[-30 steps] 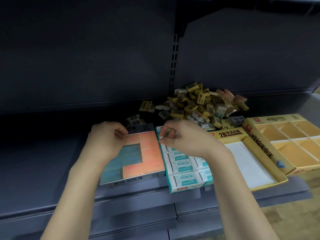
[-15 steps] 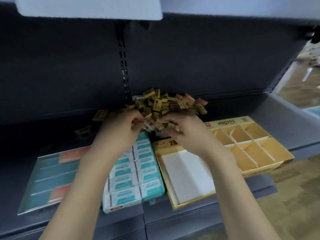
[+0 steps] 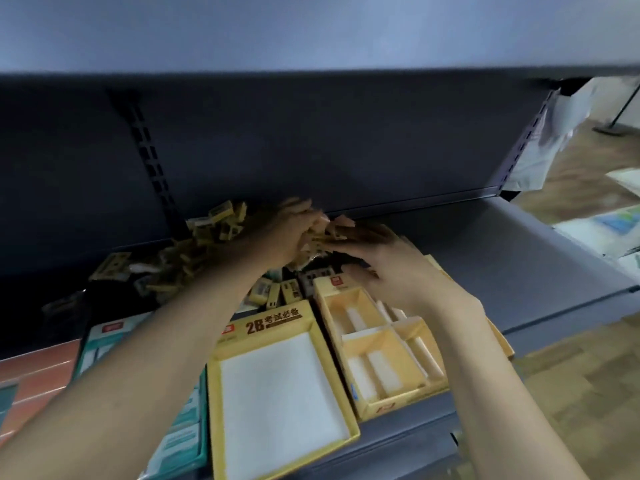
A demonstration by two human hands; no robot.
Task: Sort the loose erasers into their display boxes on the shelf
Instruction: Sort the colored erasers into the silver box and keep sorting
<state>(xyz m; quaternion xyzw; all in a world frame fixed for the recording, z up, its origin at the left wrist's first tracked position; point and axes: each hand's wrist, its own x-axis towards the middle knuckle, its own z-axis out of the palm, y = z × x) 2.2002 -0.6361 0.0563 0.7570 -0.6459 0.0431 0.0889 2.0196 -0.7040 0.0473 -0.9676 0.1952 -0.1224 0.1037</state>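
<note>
Sorting barely under way: both hands in the eraser pile, two yellow boxes unfilled.

The left hand (image 3: 287,230) and the right hand (image 3: 384,268) reach into the heap of loose erasers (image 3: 214,233) at the back of the shelf (image 3: 519,258); blur hides whether either grips anything, so I cannot tell. Four display boxes sit along the shelf's front edge: an orange-and-blue box (image 3: 34,375) at the left, a teal box (image 3: 187,441) partly under the left forearm with teal-wrapped erasers in it, a flat yellow box (image 3: 277,386) with its white floor bare, and a divided yellow box (image 3: 384,355) whose compartments show no erasers. The pile holds dozens, too many and too blurred to count, so most of the job seems left.
</note>
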